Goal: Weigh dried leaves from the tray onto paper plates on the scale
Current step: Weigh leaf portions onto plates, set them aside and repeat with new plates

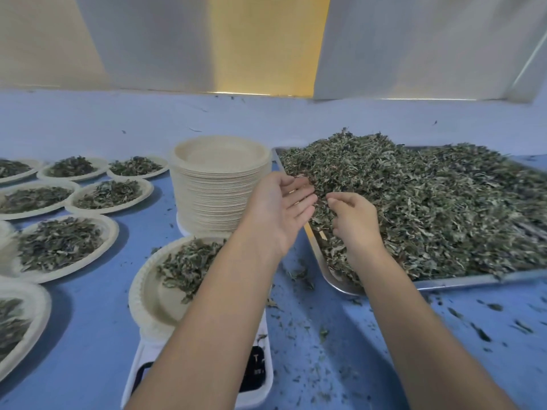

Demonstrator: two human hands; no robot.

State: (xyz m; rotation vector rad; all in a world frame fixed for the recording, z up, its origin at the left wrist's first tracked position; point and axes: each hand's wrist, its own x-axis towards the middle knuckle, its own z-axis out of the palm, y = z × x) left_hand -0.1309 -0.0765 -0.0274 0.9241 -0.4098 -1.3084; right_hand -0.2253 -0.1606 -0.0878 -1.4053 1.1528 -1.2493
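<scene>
shiny metal tray (444, 282), matt paper plates (219, 184)

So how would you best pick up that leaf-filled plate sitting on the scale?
Probably take the plate by its crimped rim on the bare left side, fingers sliding underneath from the left, kept level: it is shallow and the leaves lie loose toward the right.

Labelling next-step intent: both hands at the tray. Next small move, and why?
Probably lift the right hand, fingers curled into the dried leaves, from the tray to the plate on the scale: that plate looks only part filled; the left hand is open.
</scene>
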